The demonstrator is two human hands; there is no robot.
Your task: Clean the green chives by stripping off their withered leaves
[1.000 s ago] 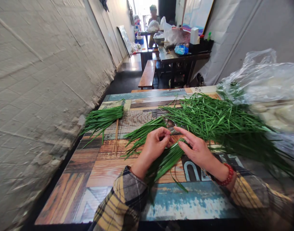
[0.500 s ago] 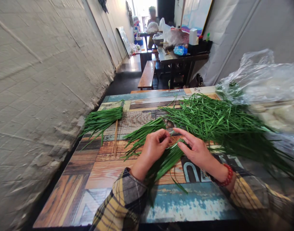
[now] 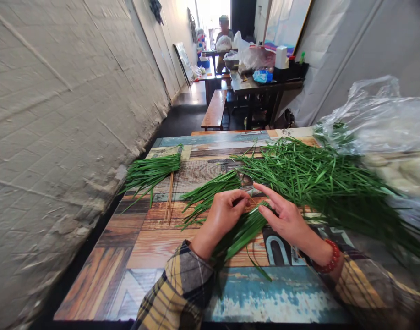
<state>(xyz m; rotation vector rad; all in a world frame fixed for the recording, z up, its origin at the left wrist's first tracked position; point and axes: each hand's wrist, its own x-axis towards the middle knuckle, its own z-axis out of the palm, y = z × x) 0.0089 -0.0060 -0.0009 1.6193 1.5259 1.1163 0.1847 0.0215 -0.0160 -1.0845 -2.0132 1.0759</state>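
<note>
My left hand (image 3: 228, 211) is closed in a pinch beside the cut ends of a bundle of green chives (image 3: 246, 231). A thin tan bamboo skewer (image 3: 253, 200) shows faintly at its fingertips. My right hand (image 3: 287, 217) grips the ends of that bundle with its thumb and curled fingers, the forefinger stretched toward my left hand. The bundle's leaves trail toward me under my left wrist. Just behind lies a smaller bunch of chives (image 3: 213, 185). At the left, a neat bunch of chives (image 3: 153, 169) has several bamboo skewers (image 3: 169, 201) sticking out of it.
A large loose pile of chives (image 3: 309, 169) covers the right of the patterned table (image 3: 155, 247). Clear plastic bags (image 3: 384, 119) with pale contents stand beyond it. A rough wall (image 3: 65, 114) runs along the left. Behind are a bench (image 3: 215, 109), another table and a person (image 3: 224, 32).
The whole view has shifted slightly, so things appear a little lower and to the right. My hands keep nearly the same pose at the bundle.
</note>
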